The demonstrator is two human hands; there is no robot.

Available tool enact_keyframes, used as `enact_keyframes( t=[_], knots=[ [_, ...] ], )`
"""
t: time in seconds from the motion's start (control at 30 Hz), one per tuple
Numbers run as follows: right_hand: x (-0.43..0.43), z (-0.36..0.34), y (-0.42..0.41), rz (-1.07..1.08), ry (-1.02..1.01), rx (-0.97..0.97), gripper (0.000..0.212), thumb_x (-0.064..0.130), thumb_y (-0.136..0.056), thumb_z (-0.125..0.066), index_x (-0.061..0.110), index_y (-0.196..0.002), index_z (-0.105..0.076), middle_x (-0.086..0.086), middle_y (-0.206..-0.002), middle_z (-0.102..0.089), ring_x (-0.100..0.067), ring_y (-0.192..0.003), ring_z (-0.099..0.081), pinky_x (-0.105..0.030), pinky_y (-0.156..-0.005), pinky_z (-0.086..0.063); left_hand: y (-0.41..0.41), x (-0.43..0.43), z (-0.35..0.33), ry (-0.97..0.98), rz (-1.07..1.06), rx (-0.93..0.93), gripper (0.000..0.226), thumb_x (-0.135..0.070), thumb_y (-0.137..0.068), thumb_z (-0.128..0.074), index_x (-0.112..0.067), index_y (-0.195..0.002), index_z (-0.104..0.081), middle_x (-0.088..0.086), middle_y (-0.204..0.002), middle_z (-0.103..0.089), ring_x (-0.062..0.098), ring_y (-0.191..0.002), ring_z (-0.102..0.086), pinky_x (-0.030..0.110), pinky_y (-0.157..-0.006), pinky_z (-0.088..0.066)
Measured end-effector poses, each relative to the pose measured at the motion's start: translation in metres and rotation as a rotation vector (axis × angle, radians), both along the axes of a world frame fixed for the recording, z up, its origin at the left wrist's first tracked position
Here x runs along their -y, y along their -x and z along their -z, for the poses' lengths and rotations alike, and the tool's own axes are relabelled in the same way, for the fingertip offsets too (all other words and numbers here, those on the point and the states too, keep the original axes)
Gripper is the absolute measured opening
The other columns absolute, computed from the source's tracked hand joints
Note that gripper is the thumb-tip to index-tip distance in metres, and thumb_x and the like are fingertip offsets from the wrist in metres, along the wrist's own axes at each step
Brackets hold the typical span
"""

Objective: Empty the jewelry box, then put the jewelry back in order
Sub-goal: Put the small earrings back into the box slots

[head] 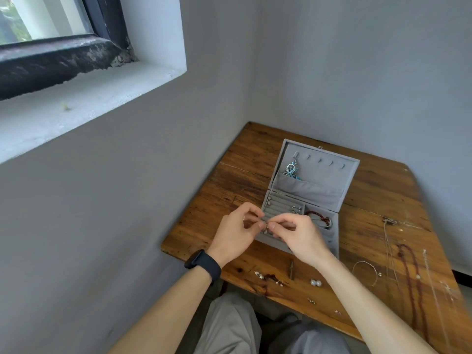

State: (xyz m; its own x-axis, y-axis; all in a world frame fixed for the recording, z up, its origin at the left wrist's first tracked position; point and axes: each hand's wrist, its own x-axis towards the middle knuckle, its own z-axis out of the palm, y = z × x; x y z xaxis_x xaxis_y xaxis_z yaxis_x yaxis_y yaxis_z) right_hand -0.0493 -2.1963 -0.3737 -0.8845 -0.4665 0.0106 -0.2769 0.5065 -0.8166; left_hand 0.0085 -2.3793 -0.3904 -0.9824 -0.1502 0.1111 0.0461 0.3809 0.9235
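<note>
A grey velvet jewelry box [334, 222] stands open on the wooden table [370, 200]. A blue ornate earring [292, 170] hangs on a hook inside the lid. A dark red bead bracelet [320, 218] lies in the right compartment, and small earrings [295, 209] sit in the ring rolls. My left hand [236, 232] and my right hand [297, 235] meet over the box's front left corner. Both pinch one small piece of jewelry [265, 223] between fingertips; it is too small to identify.
Loose pieces lie on the table: two pearl earrings [316, 282], small studs [260, 275], a thin bangle [365, 272], a dark red bead necklace [411, 277] and thin silver chains [389, 251]. Walls close in behind and at the left. My knees sit below the table's near edge.
</note>
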Motion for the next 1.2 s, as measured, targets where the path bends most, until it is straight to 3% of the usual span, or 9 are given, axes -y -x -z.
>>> enact_keyframes(
  t=[0.1, 0.2, 0.3, 0.4, 0.63, 0.9, 1.07, 1.2],
  knots=[
    [-0.003, 0.004, 0.009, 0.057, -0.065, -0.087, 0.009, 0.031, -0.094, -0.066, 0.037, -0.096, -0.073, 0.022, -0.089, -0.072, 0.007, -0.088, -0.063, -0.015, -0.077, -0.048, 0.005, -0.004, 0.005, 0.122, -0.085, -0.009, 0.017, -0.032, -0.094, -0.064, -0.038, -0.109, -0.060, -0.022, -0.102, -0.069, -0.007, -0.101, -0.060, 0.017, -0.086, -0.048],
    [-0.002, 0.006, 0.022, 0.109, -0.126, -0.185, 0.011, 0.028, -0.096, -0.064, 0.031, -0.101, -0.074, 0.020, -0.091, -0.070, 0.008, -0.085, -0.060, -0.011, -0.075, -0.046, 0.007, -0.003, 0.022, 0.458, -0.124, 0.047, 0.048, -0.051, -0.094, -0.054, -0.033, -0.138, -0.048, -0.012, -0.134, -0.059, 0.010, -0.128, -0.049, 0.031, -0.104, -0.042],
    [0.006, 0.013, 0.036, 0.110, -0.180, -0.215, 0.014, 0.030, -0.097, -0.062, 0.029, -0.105, -0.074, 0.016, -0.094, -0.072, -0.001, -0.089, -0.063, -0.013, -0.074, -0.044, 0.008, -0.005, 0.042, 0.695, -0.029, 0.156, 0.088, -0.077, -0.089, -0.036, -0.025, -0.158, -0.020, -0.006, -0.162, -0.027, 0.012, -0.150, -0.018, 0.036, -0.123, -0.013],
    [0.012, 0.020, 0.050, 0.128, -0.254, -0.245, 0.015, 0.035, -0.097, -0.061, 0.032, -0.105, -0.074, 0.012, -0.100, -0.074, -0.009, -0.094, -0.065, -0.025, -0.076, -0.048, 0.009, -0.009, 0.057, 0.834, -0.001, 0.154, 0.094, -0.086, -0.085, -0.017, -0.029, -0.160, -0.005, -0.008, -0.167, -0.009, 0.009, -0.153, 0.002, 0.043, -0.124, 0.007],
    [0.017, 0.023, 0.083, 0.155, -0.432, -0.295, 0.018, 0.032, -0.096, -0.061, 0.027, -0.108, -0.074, -0.007, -0.110, -0.069, -0.031, -0.104, -0.061, -0.038, -0.081, -0.051, 0.011, -0.009, 0.063, 0.874, 0.025, 0.176, 0.096, -0.088, -0.083, -0.007, -0.030, -0.160, -0.008, -0.006, -0.167, 0.001, 0.011, -0.153, 0.011, 0.050, -0.121, 0.014],
    [0.027, 0.017, 0.093, 0.141, -0.491, -0.240, 0.019, 0.034, -0.097, -0.059, 0.028, -0.108, -0.074, -0.004, -0.112, -0.073, -0.029, -0.107, -0.065, -0.038, -0.082, -0.055, 0.011, -0.007, 0.064, 0.873, 0.017, 0.158, 0.094, -0.086, -0.085, -0.012, -0.029, -0.159, -0.013, -0.005, -0.168, -0.003, 0.014, -0.153, 0.007, 0.051, -0.122, 0.010],
    [0.035, 0.014, 0.092, 0.232, -0.518, -0.253, 0.012, 0.034, -0.094, -0.065, 0.030, -0.101, -0.073, -0.001, -0.104, -0.074, -0.029, -0.100, -0.067, -0.030, -0.071, -0.049, 0.012, -0.008, 0.067, 0.865, -0.002, 0.143, 0.094, -0.087, -0.085, -0.014, -0.029, -0.159, -0.016, -0.005, -0.167, -0.006, 0.014, -0.153, 0.005, 0.051, -0.122, 0.010],
    [0.039, 0.014, 0.094, 0.288, -0.537, -0.274, 0.012, 0.032, -0.092, -0.068, 0.027, -0.102, -0.073, -0.002, -0.108, -0.074, -0.030, -0.104, -0.067, -0.035, -0.081, -0.054, 0.013, -0.008, 0.068, 0.865, -0.011, 0.138, 0.095, -0.088, -0.085, -0.013, -0.029, -0.159, -0.017, -0.005, -0.167, -0.008, 0.014, -0.153, 0.003, 0.051, -0.122, 0.009]
  ],
)
